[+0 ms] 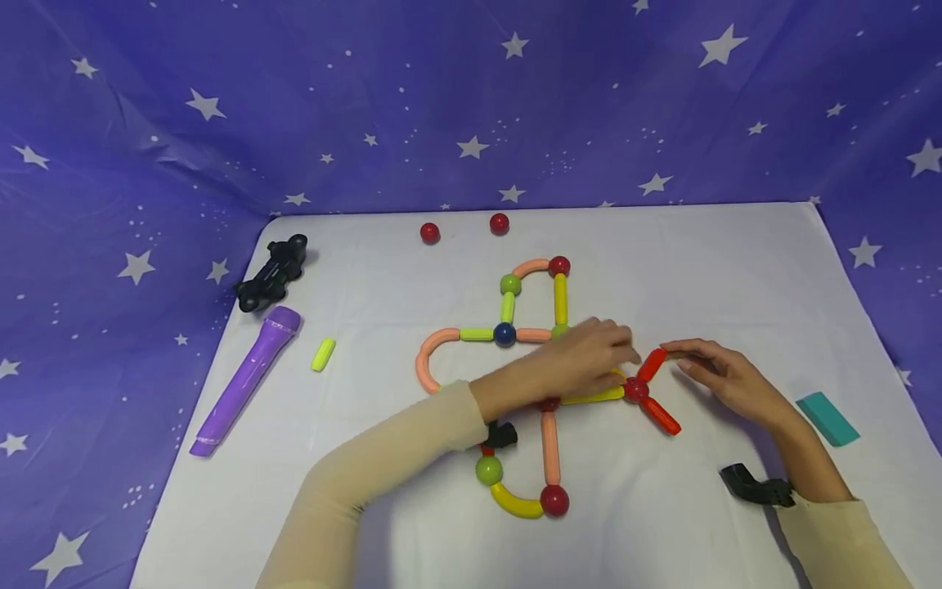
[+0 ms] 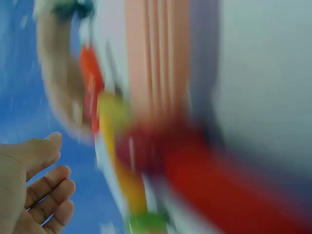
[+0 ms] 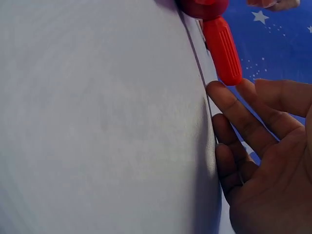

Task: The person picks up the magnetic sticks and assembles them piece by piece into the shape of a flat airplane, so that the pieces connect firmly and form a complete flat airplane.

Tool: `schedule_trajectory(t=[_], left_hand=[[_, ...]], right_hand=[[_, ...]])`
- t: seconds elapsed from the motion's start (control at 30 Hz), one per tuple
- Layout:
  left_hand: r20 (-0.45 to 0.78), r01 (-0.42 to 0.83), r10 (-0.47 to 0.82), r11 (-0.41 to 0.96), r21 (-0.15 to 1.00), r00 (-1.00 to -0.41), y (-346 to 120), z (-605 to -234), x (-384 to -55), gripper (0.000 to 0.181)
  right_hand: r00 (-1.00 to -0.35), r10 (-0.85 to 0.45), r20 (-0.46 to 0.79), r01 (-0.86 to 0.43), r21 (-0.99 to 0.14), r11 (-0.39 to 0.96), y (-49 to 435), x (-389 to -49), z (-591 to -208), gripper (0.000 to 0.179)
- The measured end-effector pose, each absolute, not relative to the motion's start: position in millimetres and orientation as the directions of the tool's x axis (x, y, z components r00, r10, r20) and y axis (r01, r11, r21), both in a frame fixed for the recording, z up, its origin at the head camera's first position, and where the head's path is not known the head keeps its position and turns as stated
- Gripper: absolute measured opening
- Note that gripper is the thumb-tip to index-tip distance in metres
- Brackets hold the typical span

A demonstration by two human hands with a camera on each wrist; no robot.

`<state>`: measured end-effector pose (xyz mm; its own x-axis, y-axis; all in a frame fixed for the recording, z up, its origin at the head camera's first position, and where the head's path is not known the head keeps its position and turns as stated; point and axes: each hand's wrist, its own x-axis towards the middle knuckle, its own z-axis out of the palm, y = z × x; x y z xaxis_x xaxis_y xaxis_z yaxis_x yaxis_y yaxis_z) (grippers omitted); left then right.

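Note:
A flat figure of coloured rods and balls lies on the white table point(image 1: 736, 270). My left hand point(image 1: 589, 356) is over its right-middle part and hides some pieces. In the left wrist view its fingers are loosely bent, with nothing between them. On the figure's right, two yellow rods run to a red ball point(image 1: 636, 390). Two red rods fork out from that ball, an upper red rod point(image 1: 652, 365) and a lower red rod point(image 1: 661, 415). My right hand point(image 1: 724, 380) has its fingertips right at the upper rod's outer end, its fingers relaxed.
Two loose red balls point(image 1: 430, 234) lie near the back edge. At left are a purple microphone-shaped thing point(image 1: 250, 376), a black knobbly object point(image 1: 272, 274) and a short yellow-green rod point(image 1: 323, 354). A teal block point(image 1: 827, 419) sits at far right, past my right wrist.

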<state>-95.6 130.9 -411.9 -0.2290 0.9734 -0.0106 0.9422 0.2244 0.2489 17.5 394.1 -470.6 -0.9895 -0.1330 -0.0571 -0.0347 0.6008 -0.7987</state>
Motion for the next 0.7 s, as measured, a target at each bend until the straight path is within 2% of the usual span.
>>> schedule_trajectory(t=[0.13, 0.23, 0.37, 0.5, 0.7], left_hand=[[0.099, 0.831, 0.877, 0.403, 0.384, -0.471, 82.0, -407.6, -155.2, 0.031], [0.142, 0.727, 0.756, 0.533, 0.433, -0.639, 42.5, -412.9, -201.8, 0.029], [0.152, 0.573, 0.578, 0.67, 0.472, -0.802, -6.1, -428.1, -250.5, 0.032], [0.108, 0.463, 0.474, 0.746, 0.479, -0.874, -38.6, -442.3, -277.8, 0.045], [-0.036, 0.407, 0.487, 0.766, 0.498, -0.873, -51.5, -453.9, -292.2, 0.06]], right_hand=[[-0.994, -0.106, -0.027, -0.048, -0.76, 0.648, 391.3, 9.6, -462.0, 0.032], [-0.992, -0.122, 0.023, -0.099, -0.742, 0.663, 388.5, -1.8, -452.3, 0.032], [-0.979, -0.19, 0.07, -0.183, -0.708, 0.682, 381.3, -22.1, -438.9, 0.033], [-0.972, -0.231, 0.038, -0.198, -0.66, 0.725, 366.2, -50.2, -427.6, 0.033], [-0.956, -0.293, -0.019, -0.21, -0.654, 0.727, 335.6, -113.2, -415.1, 0.033]])
